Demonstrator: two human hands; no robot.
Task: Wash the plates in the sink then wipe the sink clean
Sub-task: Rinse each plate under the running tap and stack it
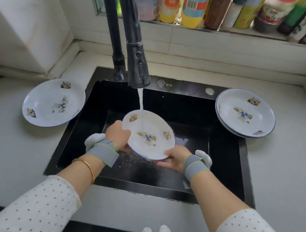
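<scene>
A white plate (148,133) with small cartoon prints is held tilted over the black sink (222,160). My left hand (119,136) grips its left rim and my right hand (176,157) holds its lower right rim. Water runs from the black faucet head (138,68) onto the plate's upper edge. Another plate (53,102) lies on the counter left of the sink. Two stacked plates (245,115) rest at the sink's right back corner.
Several bottles and cans (192,2) stand along the window ledge behind the faucet. White counter (291,171) surrounds the sink on both sides. A white wall block (23,11) rises at the left.
</scene>
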